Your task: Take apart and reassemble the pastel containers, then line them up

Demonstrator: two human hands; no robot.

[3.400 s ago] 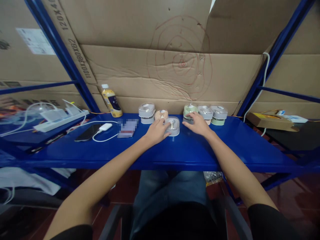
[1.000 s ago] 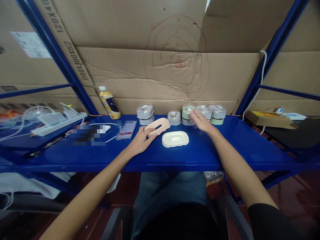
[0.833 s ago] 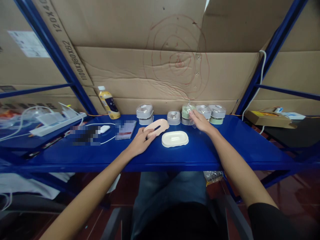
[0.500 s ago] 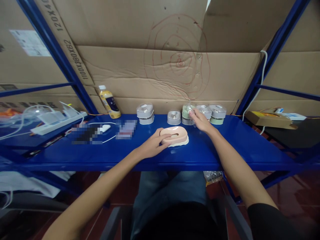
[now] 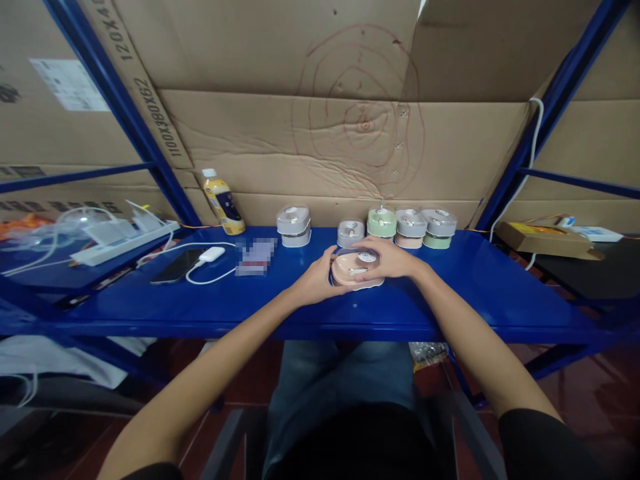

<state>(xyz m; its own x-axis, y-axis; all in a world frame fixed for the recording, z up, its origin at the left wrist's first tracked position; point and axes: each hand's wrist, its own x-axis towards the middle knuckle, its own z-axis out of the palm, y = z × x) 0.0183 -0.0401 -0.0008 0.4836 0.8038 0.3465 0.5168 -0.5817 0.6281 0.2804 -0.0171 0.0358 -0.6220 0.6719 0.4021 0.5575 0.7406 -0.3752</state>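
Observation:
A small pink oval box [image 5: 344, 269] with a slot in its top sits on the blue shelf in front of me. Over it lies a clear plastic lid [image 5: 367, 257] with a round pale sticker; whether it is fully seated I cannot tell. My left hand [image 5: 319, 277] grips the box's left side, thumb in front and fingers behind. From the right, my right hand [image 5: 393, 259] curls round the lid, fingers at the back and thumb at the front. A white scalloped edge shows beneath the box, partly hidden.
Similar lidded boxes stand along the back: a grey stack [image 5: 294, 227], a single grey box [image 5: 351, 233], a green-topped stack [image 5: 381, 222] and two more stacks. Leftward are a yellow bottle [image 5: 223, 203], a phone [image 5: 175, 267], a white charger [image 5: 212, 254] and a power strip [image 5: 125, 241].
My right hand has come from the back row, near the green-topped stack, to the pink box with the clear lid. The left hand has shifted from the box's top to its left side.

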